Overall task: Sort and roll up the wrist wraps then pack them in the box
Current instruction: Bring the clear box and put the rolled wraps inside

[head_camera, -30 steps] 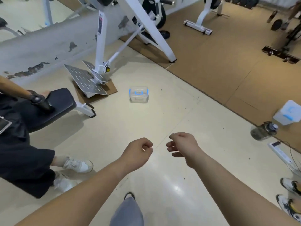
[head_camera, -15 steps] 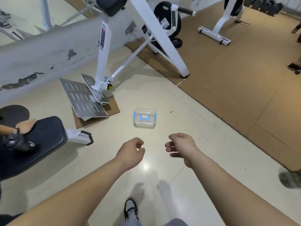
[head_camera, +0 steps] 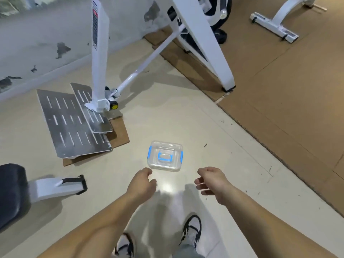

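Down on the pale floor (head_camera: 186, 118) sits the clear box (head_camera: 165, 156) with its lid on, blue latches at both sides and a blue handle on top. It lies between the slotted metal footplate (head_camera: 74, 127) of a white machine frame (head_camera: 99, 53) and the edge of the brown matting (head_camera: 279, 90). Just short of the box's near edge hang both hands, the left hand (head_camera: 142, 184) and the right hand (head_camera: 212, 180), well apart from each other, fingers loosely curled, grasping nothing and not touching the box. Two shoes (head_camera: 191, 229) show below.
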The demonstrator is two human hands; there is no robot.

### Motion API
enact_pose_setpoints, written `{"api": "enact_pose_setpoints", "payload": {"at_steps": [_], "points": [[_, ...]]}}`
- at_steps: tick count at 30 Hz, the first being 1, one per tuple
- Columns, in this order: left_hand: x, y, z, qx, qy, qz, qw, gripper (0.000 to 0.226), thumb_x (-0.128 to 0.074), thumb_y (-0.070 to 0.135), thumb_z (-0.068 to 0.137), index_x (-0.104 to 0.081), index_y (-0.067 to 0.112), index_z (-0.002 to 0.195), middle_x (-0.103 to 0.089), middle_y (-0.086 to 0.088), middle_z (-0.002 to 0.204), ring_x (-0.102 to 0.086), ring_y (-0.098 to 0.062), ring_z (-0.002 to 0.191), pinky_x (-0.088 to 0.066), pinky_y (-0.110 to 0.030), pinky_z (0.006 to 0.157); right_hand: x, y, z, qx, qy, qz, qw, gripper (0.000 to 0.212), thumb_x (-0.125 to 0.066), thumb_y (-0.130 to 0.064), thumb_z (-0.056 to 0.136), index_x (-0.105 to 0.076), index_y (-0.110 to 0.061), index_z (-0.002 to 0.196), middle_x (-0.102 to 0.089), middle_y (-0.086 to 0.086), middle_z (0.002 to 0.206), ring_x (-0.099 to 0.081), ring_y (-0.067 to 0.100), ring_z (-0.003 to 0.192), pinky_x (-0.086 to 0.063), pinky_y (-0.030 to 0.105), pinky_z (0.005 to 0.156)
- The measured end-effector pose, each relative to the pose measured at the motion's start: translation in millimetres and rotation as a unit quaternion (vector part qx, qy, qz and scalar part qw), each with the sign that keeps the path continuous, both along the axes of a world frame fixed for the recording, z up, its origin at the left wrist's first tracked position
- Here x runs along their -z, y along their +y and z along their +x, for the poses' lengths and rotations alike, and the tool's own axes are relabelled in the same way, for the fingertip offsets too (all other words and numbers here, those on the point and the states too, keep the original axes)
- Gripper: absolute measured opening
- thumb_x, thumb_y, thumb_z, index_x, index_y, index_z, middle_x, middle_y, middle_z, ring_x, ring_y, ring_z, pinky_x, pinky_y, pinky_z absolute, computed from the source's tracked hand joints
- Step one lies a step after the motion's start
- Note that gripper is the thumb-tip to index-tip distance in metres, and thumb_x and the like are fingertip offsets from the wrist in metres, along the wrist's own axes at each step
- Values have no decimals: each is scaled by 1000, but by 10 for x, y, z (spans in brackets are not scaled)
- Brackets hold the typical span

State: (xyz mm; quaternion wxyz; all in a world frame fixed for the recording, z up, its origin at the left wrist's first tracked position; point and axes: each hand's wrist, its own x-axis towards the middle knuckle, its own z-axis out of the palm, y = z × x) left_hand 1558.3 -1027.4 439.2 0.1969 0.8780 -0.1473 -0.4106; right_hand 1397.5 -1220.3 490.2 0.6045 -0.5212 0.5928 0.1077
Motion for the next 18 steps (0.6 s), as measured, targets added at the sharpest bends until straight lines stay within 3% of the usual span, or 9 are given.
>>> {"api": "enact_pose_setpoints", "payload": {"at_steps": [3, 7, 9, 11, 14, 16, 18], "points": [[839, -252, 423, -2, -5, 25, 1000, 43, -56, 26, 104, -53, 16, 145, -56, 1, 138, -55, -16, 103, -40, -25, 87, 832, -234, 380, -8, 22, 17, 1000, 20, -54, -28, 107, -63, -12, 101, -69, 10, 88, -62, 27, 71, -51, 33, 63], [2104, -523, 988, 9, -43, 39, 998, 21, -54, 24, 106, -58, 12, 122, -60, -3, 120, -51, -20, 96, -44, -31, 84, 2075, -413, 909, -11, 34, 23, 999, 23, -56, -31, 104, -64, -12, 96, -64, 8, 91, -59, 26, 75, -51, 34, 68], [2702, -650, 1168, 4, -41, 42, 998, 29, -53, 25, 107, -56, 8, 131, -62, -7, 126, -49, -20, 98, -39, -29, 84, 2715, -480, 1105, -12, 47, 20, 999, 25, -54, -34, 103, -63, -12, 95, -61, 7, 92, -57, 26, 78, -51, 35, 71], [3198, -729, 1287, 1, -35, 34, 999, 32, -54, 26, 107, -53, 8, 133, -60, -8, 117, -51, -23, 97, -40, -33, 83, 3272, -519, 1226, -19, 66, 15, 998, 30, -51, -40, 104, -61, -13, 97, -57, 6, 95, -53, 26, 82, -51, 36, 75], [3799, -835, 1423, -12, -63, 16, 998, 15, -54, 25, 106, -49, 13, 113, -57, -8, 101, -54, -26, 87, -44, -33, 68, 3913, -605, 1337, -21, 74, 16, 997, 36, -48, -46, 107, -61, -13, 108, -55, 4, 98, -52, 26, 88, -52, 37, 84], [4145, -892, 1498, -46, -39, 8, 998, 17, -51, 23, 108, -41, 15, 97, -49, -6, 90, -46, -22, 77, -36, -29, 60, 4266, -701, 1374, -5, 71, 33, 997, 38, -46, -48, 108, -59, -13, 114, -62, 10, 112, -64, 33, 104, -54, 43, 105], [4339, -944, 1556, -81, 26, -11, 996, 15, -47, 23, 106, -43, 14, 94, -52, -14, 88, -45, -21, 73, -43, -32, 64, 4541, -788, 1389, 17, 56, 53, 997, 39, -47, -53, 107, -58, -19, 121, -60, 10, 141, -59, 34, 137, -47, 51, 118]]}}
